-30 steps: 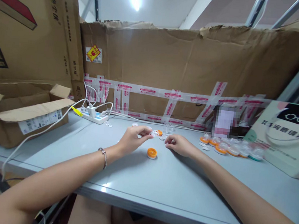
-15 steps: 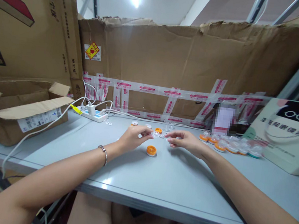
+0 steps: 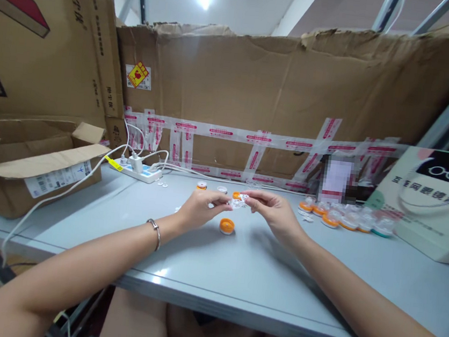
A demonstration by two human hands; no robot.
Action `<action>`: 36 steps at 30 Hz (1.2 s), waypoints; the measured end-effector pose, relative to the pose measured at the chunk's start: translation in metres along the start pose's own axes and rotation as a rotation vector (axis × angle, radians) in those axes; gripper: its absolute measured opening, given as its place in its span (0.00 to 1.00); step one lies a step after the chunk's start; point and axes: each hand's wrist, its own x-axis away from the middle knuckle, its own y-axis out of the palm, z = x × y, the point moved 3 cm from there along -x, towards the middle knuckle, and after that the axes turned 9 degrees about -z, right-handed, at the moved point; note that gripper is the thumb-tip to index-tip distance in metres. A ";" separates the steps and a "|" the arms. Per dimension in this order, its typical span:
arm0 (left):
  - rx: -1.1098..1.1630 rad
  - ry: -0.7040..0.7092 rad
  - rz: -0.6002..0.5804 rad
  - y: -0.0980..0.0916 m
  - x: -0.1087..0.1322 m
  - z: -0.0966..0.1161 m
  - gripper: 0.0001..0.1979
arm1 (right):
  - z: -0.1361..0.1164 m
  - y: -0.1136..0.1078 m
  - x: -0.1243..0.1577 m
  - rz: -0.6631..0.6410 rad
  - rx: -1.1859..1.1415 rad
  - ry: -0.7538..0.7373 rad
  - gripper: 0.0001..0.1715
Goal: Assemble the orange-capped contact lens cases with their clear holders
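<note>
My left hand (image 3: 202,209) pinches a small white openwork plastic piece (image 3: 239,203) above the table. From the other side, my right hand (image 3: 274,212) has thumb and forefinger closed at that piece's right edge; a tiny white part between these fingertips is too small to make out fully. Just below the hands, an orange round cap with a white base (image 3: 226,225) rests on the table. Another orange ring (image 3: 236,195) shows partly behind the held piece. Beyond my left hand are an orange-and-white round part (image 3: 202,186) and a white ring (image 3: 222,190).
Clear-domed round pieces with orange and teal bases (image 3: 348,220) cluster at right, beside a paper bag (image 3: 426,213). Small white bits (image 3: 305,216) lie near them. At left are a power strip (image 3: 143,172) with cables and an open carton (image 3: 46,164). Cardboard (image 3: 226,82) walls the back.
My right hand has moved left and up, bringing its fingertips from apart to against the white piece in my left hand. My left hand has hardly moved.
</note>
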 end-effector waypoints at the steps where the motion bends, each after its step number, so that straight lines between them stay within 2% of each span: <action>1: 0.003 0.005 -0.005 0.000 0.000 0.001 0.06 | 0.000 0.002 0.001 -0.013 0.016 -0.017 0.13; 7: 0.017 0.044 0.010 -0.001 0.001 0.004 0.08 | 0.000 0.013 0.005 -0.065 -0.006 0.005 0.13; 19: 0.092 0.076 0.073 -0.001 0.003 0.010 0.09 | -0.001 0.016 0.006 -0.102 -0.090 0.014 0.14; 26: 0.019 0.119 0.098 -0.004 0.004 0.010 0.05 | 0.003 0.015 0.005 -0.193 -0.191 0.025 0.12; 36: -0.093 0.242 0.027 -0.004 0.005 0.011 0.06 | 0.006 0.012 0.006 -0.222 -0.191 0.104 0.13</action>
